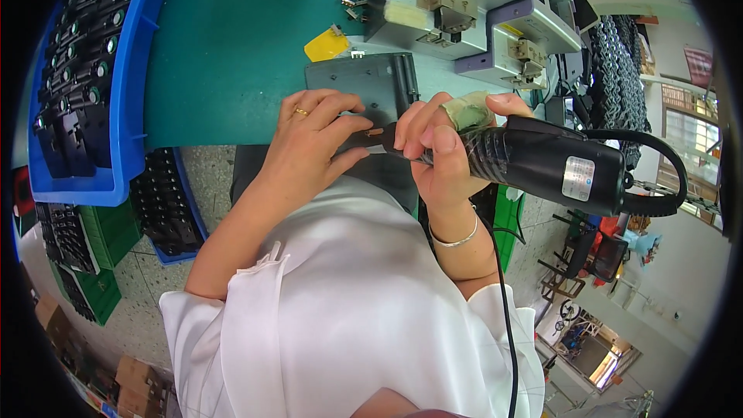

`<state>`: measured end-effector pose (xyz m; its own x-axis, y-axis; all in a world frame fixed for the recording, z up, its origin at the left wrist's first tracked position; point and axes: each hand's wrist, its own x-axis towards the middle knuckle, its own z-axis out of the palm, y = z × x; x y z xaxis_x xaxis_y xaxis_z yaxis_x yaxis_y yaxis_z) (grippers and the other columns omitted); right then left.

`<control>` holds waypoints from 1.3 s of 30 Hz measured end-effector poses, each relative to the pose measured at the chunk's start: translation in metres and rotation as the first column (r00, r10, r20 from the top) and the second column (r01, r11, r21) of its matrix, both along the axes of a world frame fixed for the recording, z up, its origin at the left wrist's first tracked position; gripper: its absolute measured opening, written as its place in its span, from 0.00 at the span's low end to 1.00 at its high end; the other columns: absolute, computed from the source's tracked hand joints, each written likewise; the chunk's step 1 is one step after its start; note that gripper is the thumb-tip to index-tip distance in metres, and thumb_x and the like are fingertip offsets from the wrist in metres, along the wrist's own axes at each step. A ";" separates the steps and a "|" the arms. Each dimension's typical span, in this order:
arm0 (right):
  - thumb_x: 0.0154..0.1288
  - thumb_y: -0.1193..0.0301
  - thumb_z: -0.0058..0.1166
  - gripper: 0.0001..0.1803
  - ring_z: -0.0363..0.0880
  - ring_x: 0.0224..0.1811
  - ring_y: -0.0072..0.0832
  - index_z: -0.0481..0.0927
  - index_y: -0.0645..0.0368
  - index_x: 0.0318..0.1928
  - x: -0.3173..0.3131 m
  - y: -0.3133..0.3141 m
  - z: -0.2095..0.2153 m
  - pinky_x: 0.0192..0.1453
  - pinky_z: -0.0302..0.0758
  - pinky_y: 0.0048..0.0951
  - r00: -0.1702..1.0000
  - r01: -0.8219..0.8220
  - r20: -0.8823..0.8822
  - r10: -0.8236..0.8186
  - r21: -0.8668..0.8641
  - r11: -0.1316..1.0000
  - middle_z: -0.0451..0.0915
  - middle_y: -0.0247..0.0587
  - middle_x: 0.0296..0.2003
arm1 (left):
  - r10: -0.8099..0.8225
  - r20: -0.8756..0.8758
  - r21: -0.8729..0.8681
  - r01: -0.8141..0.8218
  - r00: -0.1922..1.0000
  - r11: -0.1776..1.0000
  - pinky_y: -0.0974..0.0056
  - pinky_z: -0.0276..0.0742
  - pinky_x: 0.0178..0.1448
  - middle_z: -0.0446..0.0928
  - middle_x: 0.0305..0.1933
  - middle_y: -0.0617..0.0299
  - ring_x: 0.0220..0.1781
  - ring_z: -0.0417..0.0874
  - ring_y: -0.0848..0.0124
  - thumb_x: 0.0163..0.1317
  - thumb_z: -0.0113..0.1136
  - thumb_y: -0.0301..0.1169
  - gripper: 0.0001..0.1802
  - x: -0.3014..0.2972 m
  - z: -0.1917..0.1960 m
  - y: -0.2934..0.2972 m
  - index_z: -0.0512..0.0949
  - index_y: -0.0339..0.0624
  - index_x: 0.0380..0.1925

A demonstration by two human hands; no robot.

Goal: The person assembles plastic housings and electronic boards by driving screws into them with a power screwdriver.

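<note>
My right hand (pixel 441 159) is wrapped round a black corded electric screwdriver (pixel 534 156), lying almost level with its narrow end toward my left hand. A strip of greenish tape or wrapping (pixel 467 112) lies among the right fingers. My left hand (pixel 302 147), with a ring on one finger, pinches a small dark piece (pixel 357 139) at the tool's tip; its exact kind is partly hidden by the fingers. Just beyond both hands, a flat dark grey fixture plate (pixel 350 81) rests on the green table (pixel 217 54).
At the left stands a blue bin (pixel 128 120) of black parts with round ends. Silver bench machines (pixel 422 11) stand at the far right. Small metal switch-like parts (pixel 352 5) and a yellow piece (pixel 326 46) lie beyond the plate. The tool's cable (pixel 507 325) hangs beside my right arm.
</note>
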<state>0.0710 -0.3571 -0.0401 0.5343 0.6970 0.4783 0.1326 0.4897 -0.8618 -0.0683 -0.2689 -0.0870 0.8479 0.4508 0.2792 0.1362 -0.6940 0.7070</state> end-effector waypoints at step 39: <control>0.58 0.84 0.46 0.27 0.64 0.16 0.23 0.60 0.48 0.56 -0.007 -0.021 0.030 0.21 0.66 0.27 0.918 0.151 -0.392 -0.067 0.188 0.971 0.66 0.33 0.21 | 0.060 -0.114 0.024 -0.057 0.992 0.998 0.46 0.54 0.71 0.59 0.68 0.44 0.71 0.58 0.44 0.35 0.78 0.42 0.43 -0.029 0.031 0.018 0.72 0.45 0.56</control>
